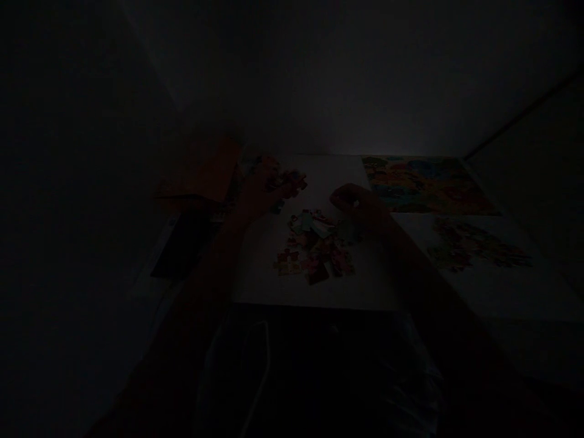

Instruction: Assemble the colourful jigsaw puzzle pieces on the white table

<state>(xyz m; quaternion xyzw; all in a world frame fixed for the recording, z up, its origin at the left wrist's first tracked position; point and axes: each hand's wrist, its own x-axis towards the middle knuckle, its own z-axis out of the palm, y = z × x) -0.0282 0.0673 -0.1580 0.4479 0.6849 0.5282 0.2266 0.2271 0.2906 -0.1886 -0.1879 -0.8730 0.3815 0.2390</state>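
Observation:
The view is very dark. My left hand (260,193) is closed around several jigsaw puzzle pieces (292,181), held above the left part of a white table. My right hand (358,202) hovers to the right with its fingers curled in toward the thumb. Whatever it may pinch is too dark to make out. Between and below the hands lies a loose heap of puzzle pieces (319,240), some picture side up, some showing a pale greenish back.
A colourful picture sheet (429,182) lies at the back right, with another spread of puzzle pieces (474,243) in front of it. An orange-brown sheet or packet (201,173) and a dark flat object (180,243) are at the left. A wall stands behind the table (314,295).

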